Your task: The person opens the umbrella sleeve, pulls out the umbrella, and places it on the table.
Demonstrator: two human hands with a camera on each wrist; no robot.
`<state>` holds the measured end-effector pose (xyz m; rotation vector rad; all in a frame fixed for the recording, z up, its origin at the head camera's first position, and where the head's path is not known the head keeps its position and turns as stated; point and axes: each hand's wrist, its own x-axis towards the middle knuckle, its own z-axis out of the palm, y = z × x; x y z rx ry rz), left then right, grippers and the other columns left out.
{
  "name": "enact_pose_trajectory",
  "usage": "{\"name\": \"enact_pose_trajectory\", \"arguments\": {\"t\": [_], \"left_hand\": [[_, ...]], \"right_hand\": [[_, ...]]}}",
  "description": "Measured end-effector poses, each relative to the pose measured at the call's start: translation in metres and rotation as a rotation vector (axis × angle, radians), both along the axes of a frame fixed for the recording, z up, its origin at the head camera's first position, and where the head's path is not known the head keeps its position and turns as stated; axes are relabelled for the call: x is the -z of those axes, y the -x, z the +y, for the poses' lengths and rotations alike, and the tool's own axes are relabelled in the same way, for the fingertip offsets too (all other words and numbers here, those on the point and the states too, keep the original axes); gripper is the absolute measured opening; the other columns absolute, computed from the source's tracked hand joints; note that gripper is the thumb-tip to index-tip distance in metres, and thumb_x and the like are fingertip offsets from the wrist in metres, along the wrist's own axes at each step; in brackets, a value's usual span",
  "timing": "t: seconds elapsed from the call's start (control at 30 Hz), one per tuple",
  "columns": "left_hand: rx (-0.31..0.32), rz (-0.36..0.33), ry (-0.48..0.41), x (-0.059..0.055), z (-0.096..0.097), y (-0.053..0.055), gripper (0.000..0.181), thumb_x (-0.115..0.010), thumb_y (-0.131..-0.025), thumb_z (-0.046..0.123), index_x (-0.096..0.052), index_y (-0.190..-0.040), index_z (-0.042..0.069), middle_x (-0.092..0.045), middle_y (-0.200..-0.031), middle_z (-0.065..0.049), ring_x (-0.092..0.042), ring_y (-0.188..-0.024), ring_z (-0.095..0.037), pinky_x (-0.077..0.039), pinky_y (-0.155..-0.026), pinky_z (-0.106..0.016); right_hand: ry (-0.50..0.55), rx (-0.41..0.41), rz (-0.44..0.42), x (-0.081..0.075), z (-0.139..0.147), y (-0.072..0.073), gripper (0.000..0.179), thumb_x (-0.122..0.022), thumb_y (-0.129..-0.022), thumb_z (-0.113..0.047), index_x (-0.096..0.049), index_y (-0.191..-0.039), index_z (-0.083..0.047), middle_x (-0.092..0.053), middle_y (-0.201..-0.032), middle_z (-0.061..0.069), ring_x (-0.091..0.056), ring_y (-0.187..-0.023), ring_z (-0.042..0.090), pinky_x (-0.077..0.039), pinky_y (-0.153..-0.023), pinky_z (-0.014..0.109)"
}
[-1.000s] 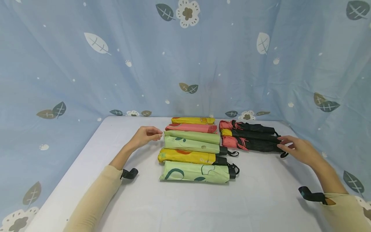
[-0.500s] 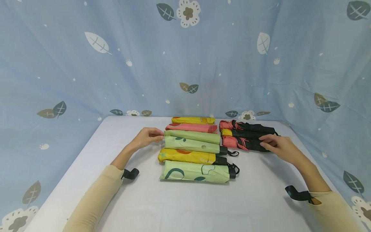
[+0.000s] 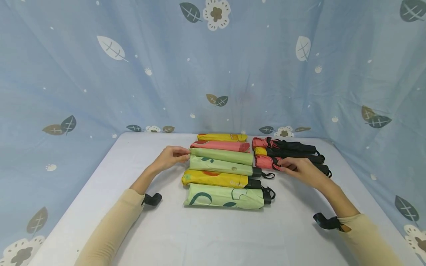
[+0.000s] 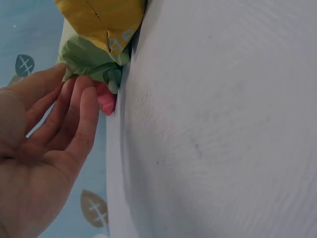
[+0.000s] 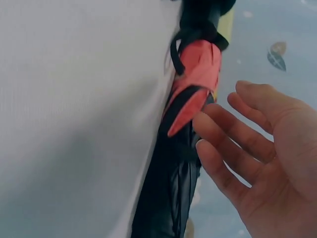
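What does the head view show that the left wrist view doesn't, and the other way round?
Only the head view shows the right hand, the three umbrellas on the right and the beige sleeves.

Only the left wrist view shows the palm side of the left hand and, up close, the crumpled end of a green umbrella.

Both show the left hand at that green end, a yellow umbrella, a pink umbrella, the white table and the blue curtain.
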<state>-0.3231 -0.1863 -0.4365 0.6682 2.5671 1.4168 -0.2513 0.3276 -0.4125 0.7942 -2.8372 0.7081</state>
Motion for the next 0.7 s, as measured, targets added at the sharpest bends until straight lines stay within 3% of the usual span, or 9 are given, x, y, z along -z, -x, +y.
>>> {"name": "enact_pose_trajectory", "arguments": {"t": [0.33,0.7], "left_hand": [[0.005,-0.009,-0.009,0.002,0.003,-0.001,0.021,-0.068,-0.093,0.017,-0.074,-0.112,0.009,-0.074,-0.108,-0.012,-0.071,-0.092,-0.023,-0.059,-0.080,-0.040],[0.044,-0.039,-0.044,-0.002,0.004,-0.003,0.023,-0.064,-0.095,0.009,-0.071,-0.114,-0.001,-0.071,-0.113,-0.022,-0.067,-0.100,-0.044,-0.053,-0.088,-0.058]], "right_hand": [[0.067,-0.110,0.030,0.010,-0.027,0.006,0.025,-0.072,-0.090,-0.011,-0.072,-0.114,-0.008,-0.074,-0.104,0.005,-0.066,-0.081,0.008,-0.057,-0.068,0.025],[0.076,-0.179,0.003,0.018,-0.052,0.008,0.036,-0.076,-0.086,-0.014,-0.068,-0.120,-0.004,-0.072,-0.113,0.009,-0.070,-0.087,0.015,-0.059,-0.073,0.032]]}}
